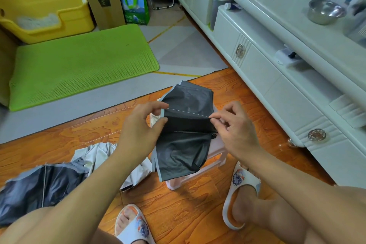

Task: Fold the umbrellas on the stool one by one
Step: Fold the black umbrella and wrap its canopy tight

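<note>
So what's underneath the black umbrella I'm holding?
Under the black umbrella stands a pale pink stool; only its edges and legs show, its seat top being covered by the canopy.

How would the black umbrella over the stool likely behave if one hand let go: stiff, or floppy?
Probably floppy: the black umbrella has cloth that sags in creases below the left hand and right hand. Its thin ribs likely stiffen only narrow lines. It looks light, pinched by fingertips, and could slide off the stool.
</note>
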Tool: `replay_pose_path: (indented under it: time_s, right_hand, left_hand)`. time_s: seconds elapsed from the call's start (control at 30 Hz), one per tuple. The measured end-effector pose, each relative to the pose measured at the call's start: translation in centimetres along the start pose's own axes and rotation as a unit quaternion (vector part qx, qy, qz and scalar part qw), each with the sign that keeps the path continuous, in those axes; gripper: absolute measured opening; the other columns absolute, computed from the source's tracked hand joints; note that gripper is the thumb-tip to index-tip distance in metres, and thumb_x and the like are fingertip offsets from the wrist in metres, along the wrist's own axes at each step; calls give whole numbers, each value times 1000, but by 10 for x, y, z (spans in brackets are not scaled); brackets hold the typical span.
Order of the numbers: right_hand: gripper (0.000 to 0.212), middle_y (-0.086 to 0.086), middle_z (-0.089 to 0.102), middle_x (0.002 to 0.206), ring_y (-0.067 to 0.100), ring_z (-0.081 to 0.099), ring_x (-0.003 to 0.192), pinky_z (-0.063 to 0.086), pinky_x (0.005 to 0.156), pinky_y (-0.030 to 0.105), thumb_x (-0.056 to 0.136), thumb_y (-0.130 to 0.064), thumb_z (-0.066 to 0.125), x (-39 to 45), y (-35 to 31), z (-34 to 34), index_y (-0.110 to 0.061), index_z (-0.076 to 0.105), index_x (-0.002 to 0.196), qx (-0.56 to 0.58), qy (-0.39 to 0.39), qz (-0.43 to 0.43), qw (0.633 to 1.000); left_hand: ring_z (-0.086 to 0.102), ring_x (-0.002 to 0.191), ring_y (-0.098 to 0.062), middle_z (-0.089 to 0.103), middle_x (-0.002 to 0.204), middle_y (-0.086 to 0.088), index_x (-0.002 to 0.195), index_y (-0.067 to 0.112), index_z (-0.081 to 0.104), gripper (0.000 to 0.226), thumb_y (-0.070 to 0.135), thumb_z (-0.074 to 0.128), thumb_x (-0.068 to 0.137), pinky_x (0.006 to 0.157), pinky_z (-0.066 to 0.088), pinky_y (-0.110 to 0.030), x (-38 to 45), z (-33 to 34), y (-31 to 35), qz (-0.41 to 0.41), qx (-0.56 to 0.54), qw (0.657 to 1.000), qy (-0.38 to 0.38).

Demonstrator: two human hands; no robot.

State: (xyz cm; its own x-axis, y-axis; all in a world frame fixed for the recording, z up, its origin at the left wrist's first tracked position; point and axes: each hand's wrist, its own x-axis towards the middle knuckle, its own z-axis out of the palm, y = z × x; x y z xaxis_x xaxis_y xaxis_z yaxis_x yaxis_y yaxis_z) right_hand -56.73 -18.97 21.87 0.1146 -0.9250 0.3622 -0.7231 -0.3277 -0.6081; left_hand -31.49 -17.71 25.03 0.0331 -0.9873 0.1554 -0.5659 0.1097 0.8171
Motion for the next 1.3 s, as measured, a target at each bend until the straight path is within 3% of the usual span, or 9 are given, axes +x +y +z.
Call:
replay_pose_path:
  time_s: [0.17,0.33,0.5,0.67,0.77,0.87,0.97,1.13,1.3]
  right_hand:
    - [25,-9,66,111,6,59,105,49,90,23,93,-19,71,12,-5,2,-21,65,117,62,-100,44,992]
    - [16,-14,73,89,2,67,85,53,71,16,93,-8,70,26,4,6,-20,77,101,67,-45,78,994]
    - [15,-17,69,88,-1,62,83,44,71,7,95,-12,68,77,14,11,-27,72,93,94,-103,164,976]
    - [11,-3,71,100,14,64,95,46,82,27,96,-14,66,131,56,53,-17,73,103,81,-120,237,961]
    - [14,0,69,106,19,63,102,46,86,29,94,-16,67,142,84,81,-16,73,107,54,-120,289,948]
    - [15,-3,63,97,20,62,98,42,80,27,95,-18,65,140,100,98,-17,71,109,-3,-145,312,939]
    - [11,-5,61,101,22,61,104,45,79,32,97,-22,62,130,103,103,-22,65,108,-76,-183,308,931]
    - [30,5,54,124,23,47,118,39,99,34,98,-33,56,122,82,94,-14,59,122,-156,-122,56,979]
    - [59,1,17,169,26,10,156,9,125,54,106,-56,17,114,82,87,-31,28,158,-232,-398,125,879]
  left_hand:
    - [57,82,3,62,83,10,98,30,67,29,5,74,86,83,43,-13,37,4,6,-5,-62,997,47]
    - [56,98,-4,59,104,10,112,32,65,34,13,78,86,87,42,-17,71,8,6,20,-71,997,4]
    - [65,115,-2,69,124,11,144,44,44,77,27,84,81,94,51,-19,96,8,-32,-98,-191,943,-256]
    - [65,85,-17,70,96,1,129,23,60,38,28,71,93,79,49,-32,116,32,-71,-136,18,985,-102]
    - [60,101,-25,64,103,2,112,25,67,21,26,68,92,89,46,-38,119,37,-76,9,111,994,-18]
    - [51,121,-30,60,128,1,124,34,67,38,32,71,87,100,45,-49,99,43,-76,158,222,951,-145]
    - [8,154,-33,18,168,-2,158,41,20,74,52,57,95,123,19,-53,78,55,-77,133,376,873,-282]
    - [-15,155,-35,-7,171,-5,160,37,-7,91,53,56,96,127,0,-51,71,60,-77,126,418,852,-291]
    - [-16,155,-35,-9,170,-6,160,36,-10,94,51,57,96,127,0,-51,63,59,-77,122,434,838,-307]
